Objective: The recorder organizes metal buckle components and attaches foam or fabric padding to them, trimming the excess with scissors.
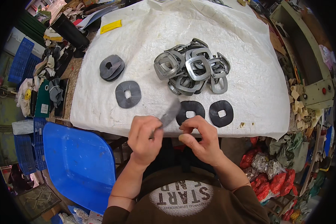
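Observation:
My left hand [145, 139] is closed on the end of a grey rounded-square pad [171, 113], which is tilted up and blurred by motion. Just right of it, my right hand [202, 139] has curled fingers with the thumb apart from them, and nothing shows between. Beyond my hands, a black rounded-square pad with a square hole [198, 109] lies flat, and a second black pad [214, 114] is beside it. To the left lie a single grey pad [122, 100] and a small stack of grey pads [109, 74]. Grey metal rounded-square frames [192, 80] are heaped at the middle.
A white woven sheet [250, 56] covers the table, with a yellow packet [111, 26] at its far left. A blue plastic tub [78, 160] stands by the near left edge. Red bags [285, 183] are low on the right; a green metal cabinet [317, 89] stands beyond.

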A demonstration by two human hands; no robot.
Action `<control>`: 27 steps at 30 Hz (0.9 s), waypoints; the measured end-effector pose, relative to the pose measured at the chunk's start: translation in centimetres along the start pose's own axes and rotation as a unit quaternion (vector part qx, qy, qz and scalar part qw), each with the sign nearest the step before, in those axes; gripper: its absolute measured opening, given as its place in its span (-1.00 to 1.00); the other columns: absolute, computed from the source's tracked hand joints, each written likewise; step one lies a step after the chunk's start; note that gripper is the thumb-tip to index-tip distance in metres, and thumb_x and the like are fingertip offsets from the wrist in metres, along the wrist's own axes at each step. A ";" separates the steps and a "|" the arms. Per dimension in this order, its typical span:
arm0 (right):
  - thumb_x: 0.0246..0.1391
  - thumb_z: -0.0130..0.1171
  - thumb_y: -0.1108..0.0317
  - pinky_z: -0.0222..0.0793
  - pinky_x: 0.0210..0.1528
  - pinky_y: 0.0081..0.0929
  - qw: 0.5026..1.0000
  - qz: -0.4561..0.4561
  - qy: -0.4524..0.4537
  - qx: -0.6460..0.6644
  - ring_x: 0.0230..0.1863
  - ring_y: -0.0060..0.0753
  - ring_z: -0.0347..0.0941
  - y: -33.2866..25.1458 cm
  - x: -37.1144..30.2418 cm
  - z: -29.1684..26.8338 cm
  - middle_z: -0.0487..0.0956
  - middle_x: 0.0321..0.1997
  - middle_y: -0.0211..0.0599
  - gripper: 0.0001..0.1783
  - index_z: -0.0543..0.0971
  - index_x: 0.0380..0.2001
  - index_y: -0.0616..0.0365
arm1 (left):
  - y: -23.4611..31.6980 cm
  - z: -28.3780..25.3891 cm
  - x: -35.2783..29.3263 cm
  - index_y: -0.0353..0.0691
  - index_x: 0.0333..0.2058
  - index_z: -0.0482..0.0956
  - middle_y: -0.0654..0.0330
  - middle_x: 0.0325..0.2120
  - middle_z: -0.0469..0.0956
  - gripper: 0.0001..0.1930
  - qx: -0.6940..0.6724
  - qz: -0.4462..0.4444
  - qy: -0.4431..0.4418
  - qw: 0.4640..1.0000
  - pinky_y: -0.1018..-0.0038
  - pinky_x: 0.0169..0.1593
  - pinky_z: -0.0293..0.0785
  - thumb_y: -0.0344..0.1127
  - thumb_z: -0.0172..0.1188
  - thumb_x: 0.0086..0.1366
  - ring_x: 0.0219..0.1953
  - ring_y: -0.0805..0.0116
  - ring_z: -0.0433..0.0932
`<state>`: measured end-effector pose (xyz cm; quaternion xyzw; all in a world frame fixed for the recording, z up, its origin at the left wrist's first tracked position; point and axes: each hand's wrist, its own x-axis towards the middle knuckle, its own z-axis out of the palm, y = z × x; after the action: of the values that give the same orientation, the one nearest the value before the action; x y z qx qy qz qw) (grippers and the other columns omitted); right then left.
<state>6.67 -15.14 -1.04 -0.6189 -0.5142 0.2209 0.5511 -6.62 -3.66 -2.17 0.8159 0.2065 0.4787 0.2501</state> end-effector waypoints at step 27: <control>-0.02 0.11 0.58 0.21 -0.57 -0.61 0.993 0.025 0.105 0.042 -0.52 -0.54 0.35 -1.9 -1.3 -0.8 0.44 -0.54 -0.31 -0.91 0.47 -0.38 0.27 | 3.3 1.8 0.7 -0.44 -0.18 0.49 0.08 -0.50 0.44 -0.73 -0.153 -0.198 -0.034 0.968 0.55 -0.42 0.34 -0.61 0.04 0.09 -0.52 0.36 0.41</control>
<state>6.06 -16.94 0.53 -0.6276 -0.4280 0.1896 0.6221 -4.42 -6.28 -0.42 0.7264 0.2793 0.4179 0.4687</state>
